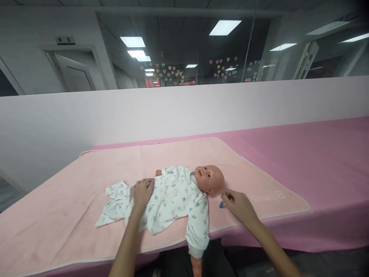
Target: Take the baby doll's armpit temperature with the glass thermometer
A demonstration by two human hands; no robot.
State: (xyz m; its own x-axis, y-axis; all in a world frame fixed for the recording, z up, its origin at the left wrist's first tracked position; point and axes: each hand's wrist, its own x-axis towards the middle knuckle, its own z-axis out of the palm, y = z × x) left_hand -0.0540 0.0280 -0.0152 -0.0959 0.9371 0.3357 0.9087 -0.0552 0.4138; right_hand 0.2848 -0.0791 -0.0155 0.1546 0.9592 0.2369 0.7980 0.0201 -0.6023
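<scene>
Doll (pixel 210 179) laid on back on peach blanket (pixel 230 161), likely for padding. Left hand (pixel 142 191) rested on printed garment (pixel 175 196), grip spread, perhaps for steadying. Right hand (pixel 238 204) curled beside blue item (pixel 221 204); whether grip is clamped cannot be told.

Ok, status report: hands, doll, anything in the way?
Left hand on outfit; right hand curled near head. Doll on its back. Small blue object by right fingers, grip unclear.
</scene>
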